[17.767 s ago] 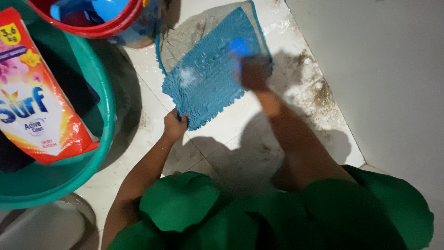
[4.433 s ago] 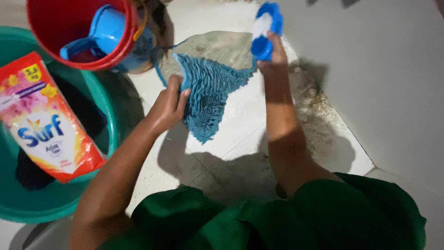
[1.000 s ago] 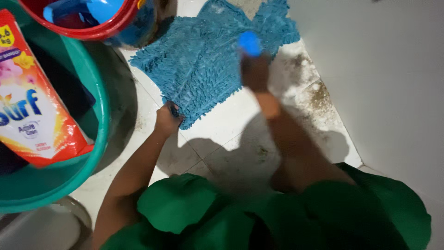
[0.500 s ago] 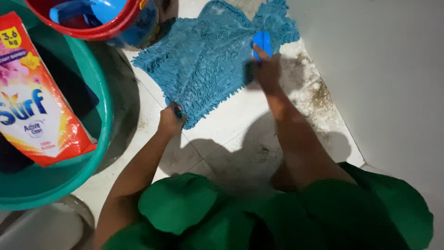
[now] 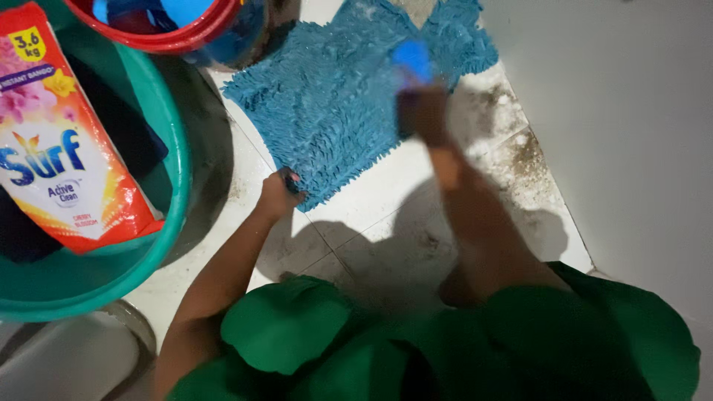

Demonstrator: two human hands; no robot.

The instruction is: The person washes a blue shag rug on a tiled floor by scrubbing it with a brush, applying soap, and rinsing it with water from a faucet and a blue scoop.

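Head view: brush (image 5: 411, 57) on blue mat (image 5: 334, 104)

The person wears a bright green garment (image 5: 445, 349), loose and plain, bunched in soft rounded folds over the knees. Both arms are bare from the shoulder down, with no sleeves, watch or bangles showing on the left hand (image 5: 276, 194) or the right hand (image 5: 423, 111).
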